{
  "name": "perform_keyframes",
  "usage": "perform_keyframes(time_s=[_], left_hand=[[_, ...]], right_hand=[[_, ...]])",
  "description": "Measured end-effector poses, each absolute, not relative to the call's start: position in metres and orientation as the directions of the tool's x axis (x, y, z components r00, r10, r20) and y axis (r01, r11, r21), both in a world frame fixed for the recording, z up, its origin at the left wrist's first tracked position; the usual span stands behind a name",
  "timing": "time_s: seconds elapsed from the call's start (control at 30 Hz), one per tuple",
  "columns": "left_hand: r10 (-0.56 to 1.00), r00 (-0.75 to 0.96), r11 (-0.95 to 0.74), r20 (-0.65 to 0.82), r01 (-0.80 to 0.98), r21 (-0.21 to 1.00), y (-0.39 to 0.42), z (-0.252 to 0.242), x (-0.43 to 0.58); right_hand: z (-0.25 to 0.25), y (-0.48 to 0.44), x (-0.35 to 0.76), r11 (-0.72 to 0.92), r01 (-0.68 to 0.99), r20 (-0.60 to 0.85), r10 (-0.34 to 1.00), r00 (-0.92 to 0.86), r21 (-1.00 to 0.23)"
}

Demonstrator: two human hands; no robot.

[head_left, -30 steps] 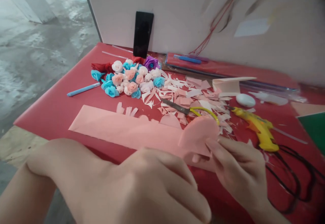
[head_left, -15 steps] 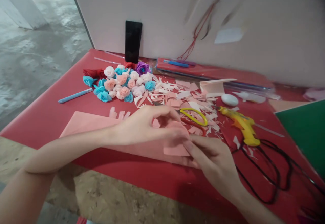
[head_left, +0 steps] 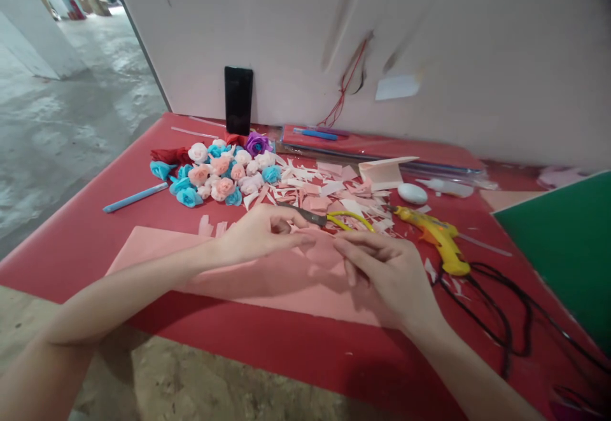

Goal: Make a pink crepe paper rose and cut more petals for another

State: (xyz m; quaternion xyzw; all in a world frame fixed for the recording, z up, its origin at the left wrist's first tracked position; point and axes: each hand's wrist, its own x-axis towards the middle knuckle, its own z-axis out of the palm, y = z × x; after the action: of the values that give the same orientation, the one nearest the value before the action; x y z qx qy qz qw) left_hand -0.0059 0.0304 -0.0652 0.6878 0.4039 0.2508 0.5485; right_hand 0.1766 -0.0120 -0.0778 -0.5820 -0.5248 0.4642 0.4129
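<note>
A small piece of pink crepe paper is stretched between my hands, above a larger pink paper sheet lying on the table. My right hand pinches its right edge between thumb and fingers. On the other side, my left hand has its thumb and curled fingers at the left edge; part of that grip is hidden. Just beyond the hands lie pliers with yellow handles, among pink and white paper scraps.
Paper roses in several colours cluster at the back left, before a leaning phone. A blue pen lies left of them. To the right are a yellow glue gun with a black cord, a white egg-shaped object and a green sheet.
The small paper piece has been raised and spread between my hands. My left hand has shifted left, opening a gap between the two hands. The camera view has also shifted.
</note>
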Motion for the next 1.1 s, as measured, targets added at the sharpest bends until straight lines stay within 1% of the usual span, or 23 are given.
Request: perform_keyframes(time_s=[0.1,0.17,0.23,0.3,0.33,0.37,0.47,0.5,0.53,0.6,0.7,0.77,0.8,0.87,0.97,1.03,1.1], left_hand=[[0.824,0.561,-0.093,-0.079,0.271,0.958,0.036,-0.069,-0.008],[0.809,0.584,-0.105,-0.067,0.257,0.961,0.040,-0.072,-0.011],[0.777,0.628,-0.116,-0.040,0.205,0.972,0.044,-0.075,-0.014],[0.736,0.676,-0.145,0.018,0.132,0.980,0.047,-0.078,-0.017],[0.714,0.699,-0.172,0.052,0.103,0.980,0.049,-0.079,-0.018],[0.692,0.717,-0.201,0.083,0.081,0.976,0.050,-0.080,-0.019],[0.632,0.763,-0.283,0.136,0.064,0.957,0.052,-0.084,-0.021],[0.625,0.768,-0.296,0.141,0.066,0.953,0.052,-0.085,-0.020],[0.629,0.765,-0.292,0.142,0.064,0.954,0.052,-0.087,-0.020],[0.686,0.716,-0.222,0.129,0.037,0.974,0.052,-0.090,-0.017],[0.798,0.600,-0.027,0.048,-0.044,0.999,0.050,-0.095,-0.011],[0.784,0.620,0.038,-0.017,-0.021,0.999,0.047,-0.097,-0.008],[0.754,0.656,0.031,-0.037,0.020,0.999,0.045,-0.097,-0.007],[0.705,0.707,-0.052,-0.055,0.129,0.990,0.041,-0.097,-0.005],[0.732,0.678,-0.172,-0.065,0.277,0.945,0.037,-0.096,-0.003],[0.755,0.652,-0.182,-0.069,0.310,0.933,0.036,-0.097,-0.002],[0.764,0.642,-0.160,-0.070,0.294,0.942,0.036,-0.097,-0.003]], right_hand=[[-0.081,-0.015,0.176,-0.098,0.231,-0.088,0.995,0.055,-0.968],[-0.082,-0.016,0.176,-0.090,0.247,-0.081,0.996,0.049,-0.965],[-0.082,-0.016,0.176,-0.061,0.258,-0.055,0.998,0.031,-0.964],[-0.081,-0.013,0.176,-0.015,0.252,-0.008,1.000,0.029,-0.968],[-0.082,-0.011,0.177,-0.023,0.247,-0.019,1.000,0.020,-0.969],[-0.082,-0.009,0.177,-0.068,0.234,-0.072,0.997,-0.008,-0.970],[-0.086,-0.004,0.177,-0.304,0.204,-0.340,0.924,-0.175,-0.931],[-0.088,-0.003,0.176,-0.348,0.199,-0.390,0.891,-0.234,-0.916],[-0.088,-0.003,0.175,-0.361,0.198,-0.405,0.872,-0.274,-0.911],[-0.090,-0.004,0.173,-0.334,0.193,-0.377,0.883,-0.278,-0.923],[-0.091,-0.006,0.171,-0.281,0.158,-0.305,0.938,-0.163,-0.947],[-0.094,-0.006,0.170,-0.232,0.160,-0.250,0.963,-0.097,-0.959],[-0.095,-0.006,0.170,-0.209,0.175,-0.226,0.971,-0.084,-0.962],[-0.095,-0.007,0.170,-0.167,0.227,-0.188,0.979,-0.075,-0.960],[-0.092,-0.010,0.169,-0.095,0.316,-0.127,0.989,-0.081,-0.944],[-0.088,-0.009,0.171,0.003,0.376,-0.024,0.997,-0.067,-0.927],[-0.088,-0.004,0.178,0.131,0.475,0.123,0.991,-0.049,-0.870]])
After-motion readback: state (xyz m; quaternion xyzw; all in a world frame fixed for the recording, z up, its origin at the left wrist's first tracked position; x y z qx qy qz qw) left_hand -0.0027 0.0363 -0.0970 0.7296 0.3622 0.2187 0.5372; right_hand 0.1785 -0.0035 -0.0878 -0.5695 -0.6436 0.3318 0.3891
